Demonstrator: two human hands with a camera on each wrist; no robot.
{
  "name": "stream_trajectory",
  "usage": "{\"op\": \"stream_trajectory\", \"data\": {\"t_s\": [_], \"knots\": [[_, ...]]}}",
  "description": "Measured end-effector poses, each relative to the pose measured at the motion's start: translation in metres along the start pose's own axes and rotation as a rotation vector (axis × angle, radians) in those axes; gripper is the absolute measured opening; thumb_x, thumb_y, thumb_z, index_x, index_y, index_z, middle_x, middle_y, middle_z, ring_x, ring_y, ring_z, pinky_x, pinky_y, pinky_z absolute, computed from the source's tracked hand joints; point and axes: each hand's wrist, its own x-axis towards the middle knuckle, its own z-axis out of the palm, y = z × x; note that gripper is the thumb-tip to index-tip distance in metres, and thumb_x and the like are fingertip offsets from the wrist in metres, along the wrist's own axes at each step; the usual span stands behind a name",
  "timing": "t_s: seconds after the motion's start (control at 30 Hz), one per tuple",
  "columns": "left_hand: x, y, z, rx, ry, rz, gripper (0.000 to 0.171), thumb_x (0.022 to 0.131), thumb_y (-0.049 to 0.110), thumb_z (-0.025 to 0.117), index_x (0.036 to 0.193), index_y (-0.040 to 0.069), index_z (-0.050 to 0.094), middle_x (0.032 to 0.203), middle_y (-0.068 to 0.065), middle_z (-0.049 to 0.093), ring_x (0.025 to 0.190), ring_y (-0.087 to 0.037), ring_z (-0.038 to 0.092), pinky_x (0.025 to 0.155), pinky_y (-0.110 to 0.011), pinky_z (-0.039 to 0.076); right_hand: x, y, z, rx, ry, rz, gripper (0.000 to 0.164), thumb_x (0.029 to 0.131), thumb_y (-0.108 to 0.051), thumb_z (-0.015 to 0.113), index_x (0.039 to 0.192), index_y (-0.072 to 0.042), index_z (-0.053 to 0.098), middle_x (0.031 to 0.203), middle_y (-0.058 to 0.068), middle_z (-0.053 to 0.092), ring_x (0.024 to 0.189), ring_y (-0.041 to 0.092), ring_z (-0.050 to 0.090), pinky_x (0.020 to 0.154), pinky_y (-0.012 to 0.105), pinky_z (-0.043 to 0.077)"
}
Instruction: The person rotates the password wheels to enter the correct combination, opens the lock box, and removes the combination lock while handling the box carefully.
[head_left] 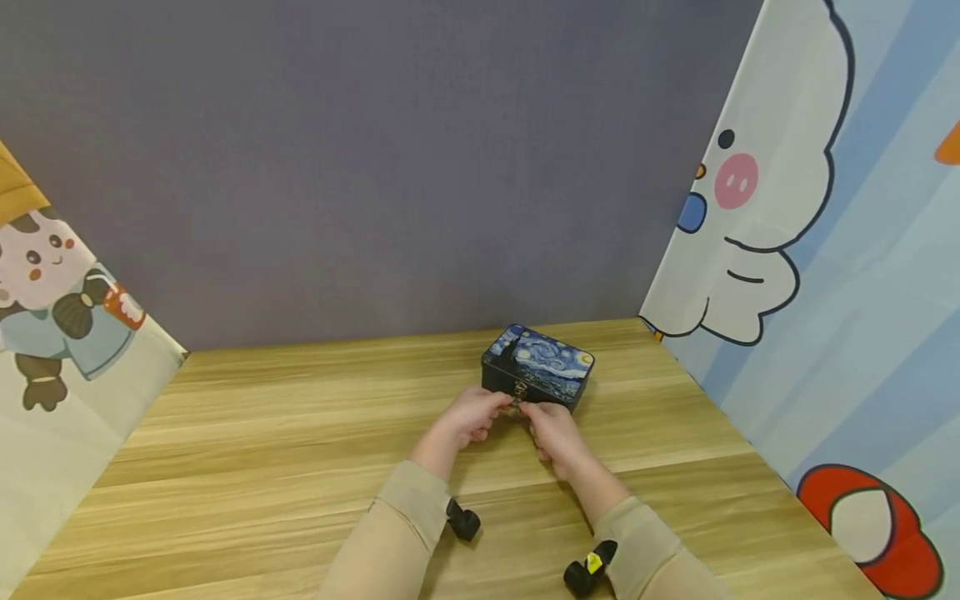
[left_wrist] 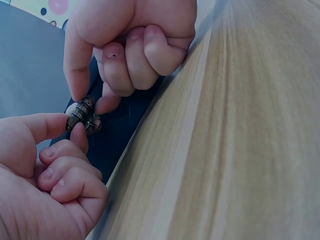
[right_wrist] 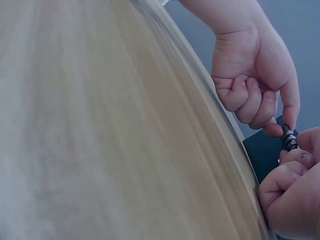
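Note:
A dark tin box [head_left: 538, 367] with a swirling blue night-sky painting on its lid stands on the table, lid down. At its front clasp [head_left: 521, 388] is a small barrel combination lock [left_wrist: 81, 112] with ringed number dials. My left hand [head_left: 471, 412] pinches one end of this lock between thumb and index finger, its other fingers curled in. The opposite end is pinched by my right hand [head_left: 555, 432], also with thumb and index finger. In the right wrist view the lock [right_wrist: 289, 138] shows between both hands. Fingertips hide the lock's ends.
The wood-grain table [head_left: 300, 467] spreads in front and to the left of the box. Behind it rises a grey wall panel [head_left: 375, 167]. A cartoon-printed curtain [head_left: 862, 333] borders the right side, and another printed sheet [head_left: 67, 350] the left.

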Motion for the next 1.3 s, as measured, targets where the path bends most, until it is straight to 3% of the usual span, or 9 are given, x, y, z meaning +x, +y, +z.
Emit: {"op": "stream_trajectory", "data": {"t_s": [0.23, 0.57, 0.83, 1.3], "knots": [[-0.0001, -0.0008, -0.0003, 0.001, -0.005, 0.002, 0.033, 0.094, 0.025, 0.064, 0.099, -0.008, 0.064, 0.057, 0.007, 0.034, 0.044, -0.008, 0.026, 0.041, -0.022, 0.024, 0.0005, -0.0006, 0.0000, 0.104, -0.021, 0.045, 0.030, 0.100, -0.021, 0.055, 0.108, 0.007, 0.060, 0.058, -0.005, 0.033, 0.044, 0.006, 0.024, 0.039, 0.022, 0.023], [-0.0003, -0.0003, 0.0001, 0.012, 0.008, -0.001, 0.027, 0.094, 0.026, 0.064, 0.089, -0.001, 0.062, 0.057, 0.006, 0.033, 0.044, -0.008, 0.027, 0.041, -0.023, 0.025, 0.0015, -0.0021, -0.0021, 0.314, -0.080, 0.161, 0.019, 0.097, -0.022, 0.060, 0.095, -0.004, 0.053, 0.060, -0.006, 0.033, 0.045, 0.004, 0.023, 0.039, 0.019, 0.020], [-0.0006, -0.0011, 0.0007, 0.013, 0.019, 0.001, 0.023, 0.094, 0.026, 0.064, 0.086, 0.004, 0.063, 0.057, 0.006, 0.034, 0.044, -0.008, 0.028, 0.041, -0.022, 0.026, 0.0001, -0.0031, -0.0020, 0.337, -0.088, 0.168, 0.017, 0.096, -0.021, 0.060, 0.091, -0.007, 0.052, 0.060, -0.007, 0.032, 0.045, 0.004, 0.024, 0.039, 0.019, 0.020], [-0.0019, -0.0001, 0.0016, 0.017, 0.017, -0.003, 0.028, 0.095, 0.026, 0.064, 0.095, -0.001, 0.066, 0.057, 0.006, 0.034, 0.045, -0.008, 0.027, 0.042, -0.022, 0.026, 0.0014, -0.0038, -0.0028, 0.365, -0.107, 0.203, 0.018, 0.097, -0.022, 0.059, 0.093, -0.006, 0.051, 0.059, -0.007, 0.030, 0.044, 0.003, 0.024, 0.039, 0.018, 0.018]]}}
